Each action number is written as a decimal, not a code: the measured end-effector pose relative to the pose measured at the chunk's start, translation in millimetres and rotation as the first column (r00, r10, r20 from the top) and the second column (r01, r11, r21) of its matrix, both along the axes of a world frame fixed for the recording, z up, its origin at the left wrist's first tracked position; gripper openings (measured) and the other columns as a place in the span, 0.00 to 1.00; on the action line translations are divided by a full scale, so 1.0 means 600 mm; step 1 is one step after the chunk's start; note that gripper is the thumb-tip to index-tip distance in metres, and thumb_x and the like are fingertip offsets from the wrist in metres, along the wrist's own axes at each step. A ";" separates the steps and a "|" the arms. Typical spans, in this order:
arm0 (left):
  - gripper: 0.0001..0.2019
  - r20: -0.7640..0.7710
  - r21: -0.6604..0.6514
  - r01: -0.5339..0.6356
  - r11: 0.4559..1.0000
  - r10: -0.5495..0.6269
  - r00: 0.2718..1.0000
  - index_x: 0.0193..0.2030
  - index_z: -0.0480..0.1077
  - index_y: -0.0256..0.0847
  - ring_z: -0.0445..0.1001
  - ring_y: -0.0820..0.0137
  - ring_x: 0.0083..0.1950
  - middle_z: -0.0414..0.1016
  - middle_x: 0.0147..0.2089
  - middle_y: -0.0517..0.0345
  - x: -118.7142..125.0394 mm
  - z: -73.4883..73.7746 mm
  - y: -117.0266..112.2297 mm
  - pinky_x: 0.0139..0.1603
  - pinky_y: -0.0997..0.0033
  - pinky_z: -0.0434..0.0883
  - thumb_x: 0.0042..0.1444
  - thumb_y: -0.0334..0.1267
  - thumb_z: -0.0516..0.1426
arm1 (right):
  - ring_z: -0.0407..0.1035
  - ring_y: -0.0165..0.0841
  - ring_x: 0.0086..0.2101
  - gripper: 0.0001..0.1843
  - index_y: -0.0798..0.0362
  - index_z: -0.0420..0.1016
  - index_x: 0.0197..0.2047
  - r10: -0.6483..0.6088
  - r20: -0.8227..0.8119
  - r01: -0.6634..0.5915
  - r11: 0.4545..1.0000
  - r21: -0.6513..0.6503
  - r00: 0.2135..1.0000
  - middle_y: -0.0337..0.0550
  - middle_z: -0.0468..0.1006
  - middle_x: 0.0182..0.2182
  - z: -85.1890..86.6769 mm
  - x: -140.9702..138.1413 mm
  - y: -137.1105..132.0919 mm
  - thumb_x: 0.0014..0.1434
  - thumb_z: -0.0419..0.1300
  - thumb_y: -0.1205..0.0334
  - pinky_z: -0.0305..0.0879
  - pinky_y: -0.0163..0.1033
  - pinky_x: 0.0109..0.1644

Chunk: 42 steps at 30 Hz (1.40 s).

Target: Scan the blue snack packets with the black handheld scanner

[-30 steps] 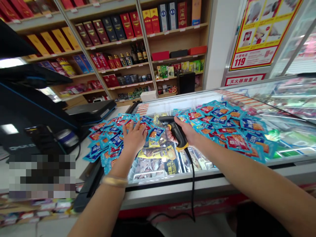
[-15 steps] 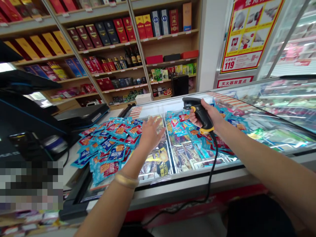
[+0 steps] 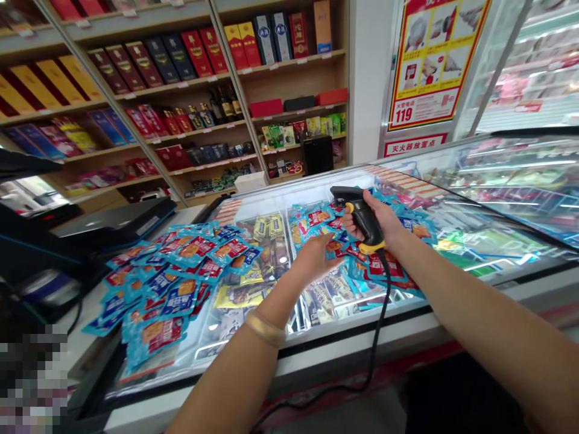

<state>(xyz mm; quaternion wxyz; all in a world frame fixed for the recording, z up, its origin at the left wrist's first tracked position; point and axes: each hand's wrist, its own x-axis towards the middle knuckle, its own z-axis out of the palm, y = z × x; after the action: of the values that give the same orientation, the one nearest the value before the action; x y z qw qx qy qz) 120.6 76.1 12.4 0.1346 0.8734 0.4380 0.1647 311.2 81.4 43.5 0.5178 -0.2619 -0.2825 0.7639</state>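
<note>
My right hand grips a black and yellow barcode scanner, held above the glass lid of a chest freezer. Its black cable hangs down over the freezer's front edge. My left hand reaches to the right pile of blue and red snack packets, fingers spread and touching the packets just below the scanner. A gold bangle sits on that wrist. A second, larger pile of the same packets lies on the lid to the left.
A dark till unit and screen stand at the left by the counter. Wooden shelves of boxed goods and bottles fill the back wall. Another glass-topped freezer runs along the right. A red and yellow poster hangs behind.
My left hand left the left pile and crossed over to the right pile. My right hand lifted the scanner and shifted it right. The view has turned left to right.
</note>
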 end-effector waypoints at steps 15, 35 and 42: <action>0.18 0.703 -0.711 0.209 0.672 0.665 0.253 0.53 0.65 0.36 0.79 0.63 0.37 0.77 0.41 0.45 -0.087 0.041 0.048 0.44 0.53 0.76 0.63 0.46 0.47 | 0.63 0.29 0.24 0.29 0.56 0.68 0.33 0.117 0.018 -0.116 0.993 -0.031 0.993 0.45 0.68 0.23 -0.005 -0.022 -0.022 0.66 0.41 0.40 0.66 0.32 0.26; 0.17 0.730 -0.674 0.280 0.684 0.676 0.103 0.46 0.69 0.36 0.79 0.63 0.40 0.78 0.38 0.48 -0.079 0.040 0.049 0.50 0.50 0.74 0.63 0.45 0.46 | 0.64 0.30 0.25 0.26 0.56 0.69 0.33 0.264 0.126 -0.258 0.964 -0.065 0.956 0.44 0.69 0.23 -0.020 -0.032 -0.021 0.63 0.49 0.39 0.67 0.32 0.27; 0.16 0.806 -0.446 -0.245 0.861 0.505 0.309 0.51 0.69 0.43 0.73 0.63 0.53 0.75 0.51 0.53 -0.104 0.039 0.057 0.56 0.57 0.70 0.64 0.43 0.45 | 0.64 0.30 0.24 0.24 0.54 0.69 0.35 0.124 0.024 -0.122 0.991 -0.051 0.992 0.44 0.69 0.24 -0.010 -0.041 -0.023 0.66 0.45 0.42 0.67 0.32 0.26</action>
<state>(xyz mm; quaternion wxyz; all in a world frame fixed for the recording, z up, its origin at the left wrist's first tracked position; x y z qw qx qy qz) 58.3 110.0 36.1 0.4106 0.4910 0.5023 0.5813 286.8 67.7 37.3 0.4593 -0.2670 -0.2859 0.7975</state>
